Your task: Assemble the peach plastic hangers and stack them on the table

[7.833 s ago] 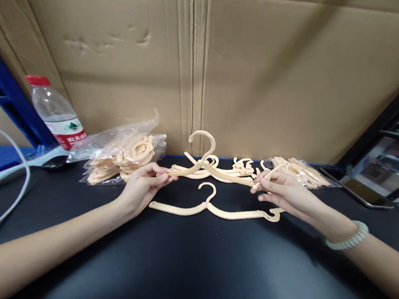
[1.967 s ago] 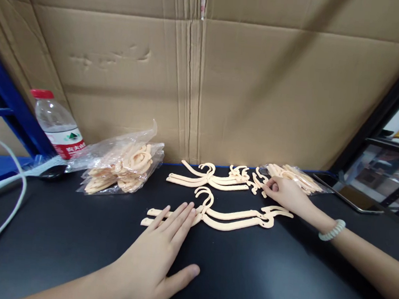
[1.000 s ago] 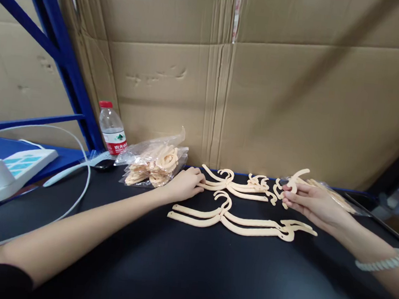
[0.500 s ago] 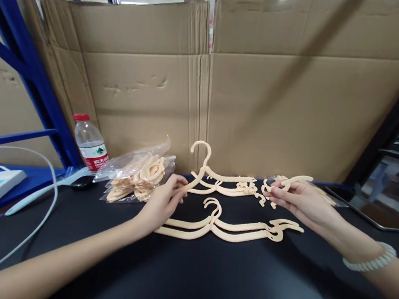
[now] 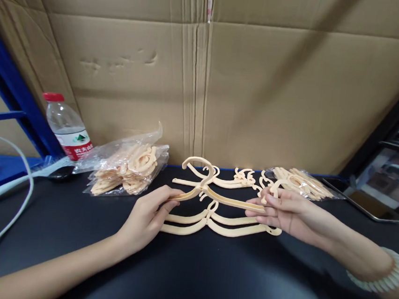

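Observation:
A cream plastic clothes hanger (image 5: 228, 199) is held up above the table, its hook tilted toward the left. My left hand (image 5: 153, 213) pinches the end of its left arm. Between the thumb and fingers of my right hand (image 5: 293, 217) is a small curved plastic hook piece (image 5: 280, 182). The fingers of that hand are also at the right end of the hanger, partly covering it. Beneath, assembled hangers (image 5: 186, 229) lie on the black table, their left ends hidden by my left hand. Behind are more hanger parts (image 5: 242, 177).
A clear bag (image 5: 123, 170) of cream parts lies at the left, near a red-capped water bottle (image 5: 69, 130). Another bag of parts (image 5: 304, 183) and a dark tablet-like device (image 5: 359, 205) are at the right. Cardboard (image 5: 280, 82) walls the back. A white cable (image 5: 27, 198) curves at far left.
The hanger has come nearer and tilted. My right hand, with the hook piece, has moved left to the hanger's right end. The view has tipped downward.

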A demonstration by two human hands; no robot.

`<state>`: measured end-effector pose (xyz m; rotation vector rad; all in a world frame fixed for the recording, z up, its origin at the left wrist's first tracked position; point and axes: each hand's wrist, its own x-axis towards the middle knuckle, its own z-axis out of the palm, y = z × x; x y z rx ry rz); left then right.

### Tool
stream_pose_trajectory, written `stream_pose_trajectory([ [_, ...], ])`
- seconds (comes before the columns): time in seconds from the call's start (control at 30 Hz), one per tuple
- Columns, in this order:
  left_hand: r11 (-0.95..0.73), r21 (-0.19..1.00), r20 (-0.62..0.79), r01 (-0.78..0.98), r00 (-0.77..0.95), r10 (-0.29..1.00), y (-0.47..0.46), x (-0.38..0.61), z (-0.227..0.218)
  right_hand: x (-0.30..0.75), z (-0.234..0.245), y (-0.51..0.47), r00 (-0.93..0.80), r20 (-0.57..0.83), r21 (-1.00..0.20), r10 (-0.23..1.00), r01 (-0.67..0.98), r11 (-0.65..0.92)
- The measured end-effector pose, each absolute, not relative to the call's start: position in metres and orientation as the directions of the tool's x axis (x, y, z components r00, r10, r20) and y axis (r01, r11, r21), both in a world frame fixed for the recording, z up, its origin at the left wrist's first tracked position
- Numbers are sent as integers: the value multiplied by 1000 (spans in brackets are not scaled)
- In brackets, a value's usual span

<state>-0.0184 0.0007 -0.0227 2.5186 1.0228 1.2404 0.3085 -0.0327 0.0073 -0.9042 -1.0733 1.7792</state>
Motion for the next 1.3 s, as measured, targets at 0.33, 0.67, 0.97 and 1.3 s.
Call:
stream_pose_trajectory([
  [0.33,-768,378,664,517,426,614,0,-19,-22,313,7,-30,-358,-184,-914,915,-281,-293],
  [0.67,-765,354,671,538,423,609,0,-18,-22,311,7,-30,-366,-190,-904,911,-297,-307],
  [0.97,-774,347,673,530,434,599,0,-18,-22,307,2,-32,-285,-182,-948,941,-202,-245],
  [1.3,-768,348,676,537,424,603,-1,-17,-22,297,5,-36,-223,-54,-982,973,-163,-92],
])
